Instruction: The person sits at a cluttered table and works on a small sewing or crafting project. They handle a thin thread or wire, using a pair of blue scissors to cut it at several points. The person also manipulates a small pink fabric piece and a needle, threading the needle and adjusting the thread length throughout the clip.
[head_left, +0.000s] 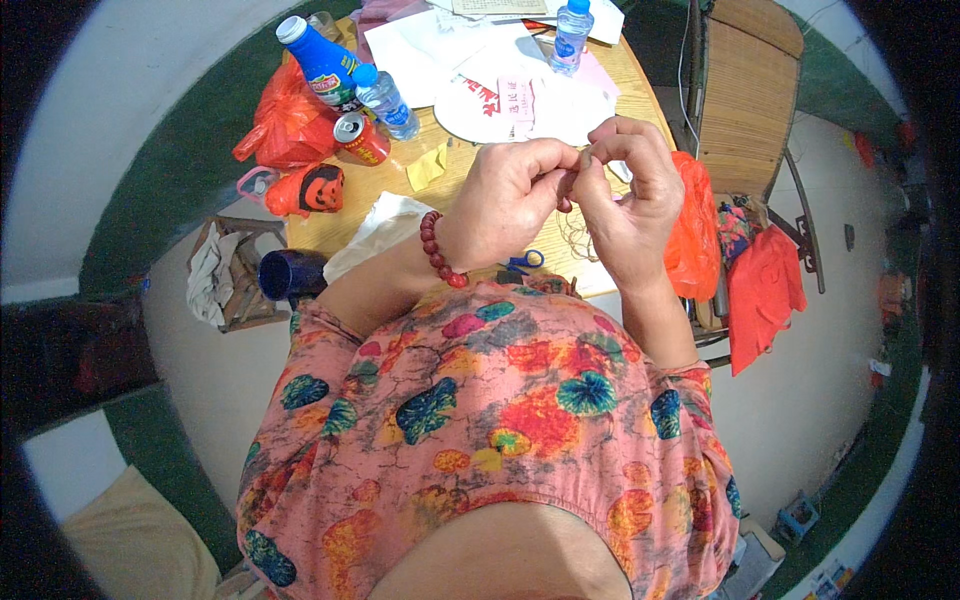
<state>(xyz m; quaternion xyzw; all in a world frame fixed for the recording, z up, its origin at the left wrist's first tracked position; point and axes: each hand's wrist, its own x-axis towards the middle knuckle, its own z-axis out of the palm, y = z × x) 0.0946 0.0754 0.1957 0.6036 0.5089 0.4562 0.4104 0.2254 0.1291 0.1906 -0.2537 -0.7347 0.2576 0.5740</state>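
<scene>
My left hand (504, 201) and my right hand (628, 202) meet fingertip to fingertip above the table. Thumb and forefinger are pinched together on each. Loops of a thin brown cord (576, 238) show right beneath the fingertips; the pinched part is too small and hidden to make out fully. A dark red bead bracelet (430, 247) circles my left wrist. Close to that wrist, blue-handled scissors (531, 259) lie at the table's near edge, partly covered. White paper (381, 225) lies beside my left forearm. A red plastic bag (691, 225) is just right of my right hand.
The wooden table (330, 221) holds a blue bottle (319, 66), water bottles (388, 103) (573, 37), a red can (362, 139), a yellow paper piece (427, 166), and papers (405, 56). A dark blue mug (292, 275) stands left. A bamboo chair (746, 112) is right.
</scene>
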